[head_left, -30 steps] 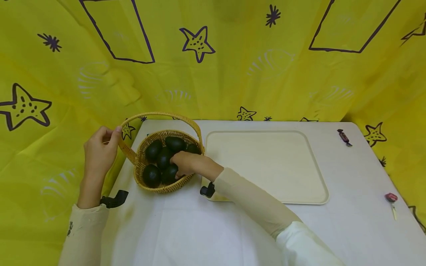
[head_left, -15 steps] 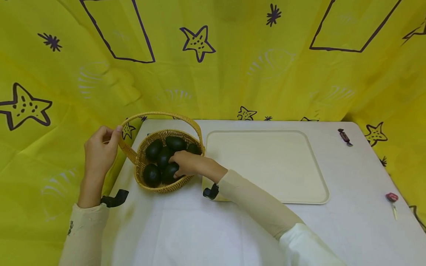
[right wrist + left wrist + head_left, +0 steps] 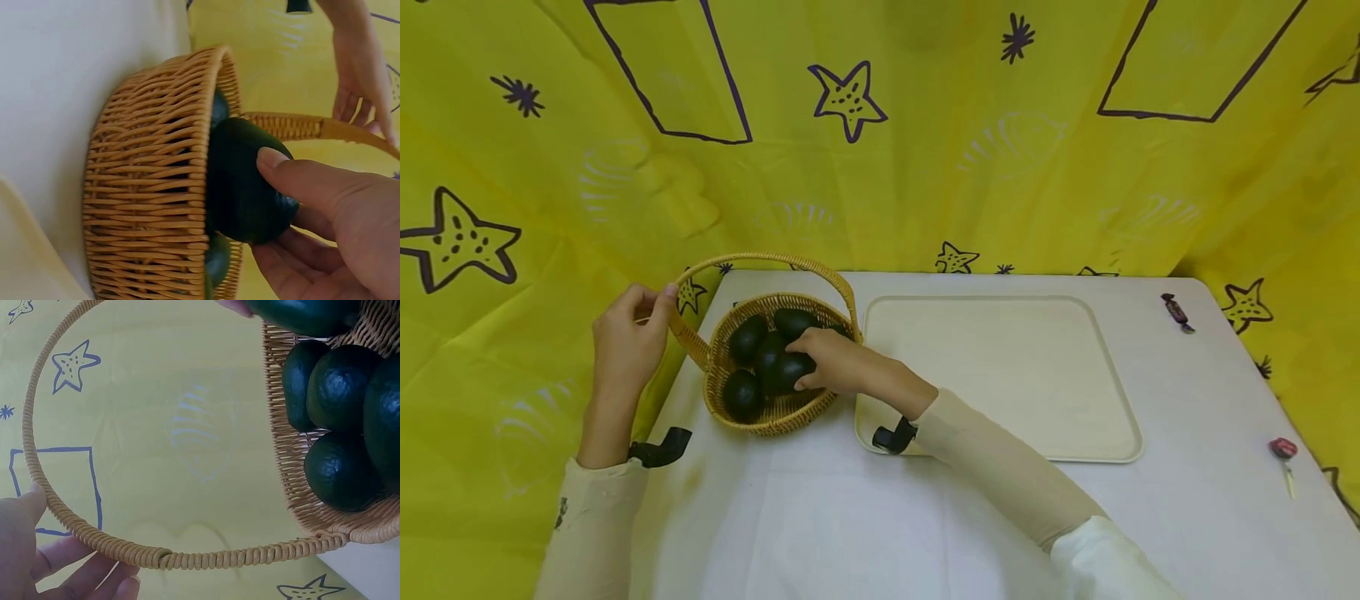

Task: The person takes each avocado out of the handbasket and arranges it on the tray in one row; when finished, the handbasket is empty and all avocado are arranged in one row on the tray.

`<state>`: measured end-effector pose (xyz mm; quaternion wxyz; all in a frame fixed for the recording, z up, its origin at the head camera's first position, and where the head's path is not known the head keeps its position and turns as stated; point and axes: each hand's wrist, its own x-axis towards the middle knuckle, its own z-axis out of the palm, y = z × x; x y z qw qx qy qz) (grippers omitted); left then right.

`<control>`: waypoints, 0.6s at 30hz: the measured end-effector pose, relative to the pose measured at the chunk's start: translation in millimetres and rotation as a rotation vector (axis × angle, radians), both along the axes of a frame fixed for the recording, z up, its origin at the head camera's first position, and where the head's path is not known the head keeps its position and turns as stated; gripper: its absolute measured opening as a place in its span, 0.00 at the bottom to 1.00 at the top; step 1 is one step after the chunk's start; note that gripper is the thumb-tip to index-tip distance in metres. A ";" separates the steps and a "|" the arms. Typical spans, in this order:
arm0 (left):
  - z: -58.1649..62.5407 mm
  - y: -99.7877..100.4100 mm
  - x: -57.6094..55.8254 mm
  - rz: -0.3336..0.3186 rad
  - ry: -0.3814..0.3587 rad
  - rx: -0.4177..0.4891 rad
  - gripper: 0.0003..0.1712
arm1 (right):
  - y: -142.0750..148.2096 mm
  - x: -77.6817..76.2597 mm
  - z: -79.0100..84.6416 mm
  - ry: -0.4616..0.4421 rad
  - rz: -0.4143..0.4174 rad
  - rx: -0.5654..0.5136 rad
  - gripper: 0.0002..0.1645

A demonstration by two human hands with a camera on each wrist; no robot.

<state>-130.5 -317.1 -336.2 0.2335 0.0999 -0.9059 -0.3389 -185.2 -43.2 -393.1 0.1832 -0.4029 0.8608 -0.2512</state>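
A woven wicker basket (image 3: 775, 425) with a tall arched handle (image 3: 760, 257) holds several dark green avocados (image 3: 748, 337). My left hand (image 3: 631, 337) grips the handle on its left side, thumb and fingers around the wicker in the left wrist view. One avocado (image 3: 247, 181) is pinched between the thumb and fingers of my right hand (image 3: 331, 225), at the height of the basket's rim in the right wrist view. From the head, my right hand covers part of the basket's right side and the avocado behind it.
A cream rectangular tray (image 3: 992, 375) lies on the white table (image 3: 820, 517) right beside the basket. A wrapped candy (image 3: 1177, 312) and a lollipop (image 3: 1283, 450) lie at the right. Behind the table hangs a yellow patterned cloth (image 3: 917, 183).
My right hand has lifted an avocado from the basket's front part, moving up and slightly right. The left hand keeps its hold on the handle, and the basket has stayed in place.
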 end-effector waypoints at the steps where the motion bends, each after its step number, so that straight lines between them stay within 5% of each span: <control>1: 0.1 0.3 0.2 -0.002 0.002 0.001 0.29 | 2.2 1.2 1.9 -0.004 -0.003 -0.013 0.38; 18: 0.3 3.2 1.6 -0.007 0.018 -0.023 0.29 | 64.3 28.8 32.1 0.023 0.008 -0.200 0.37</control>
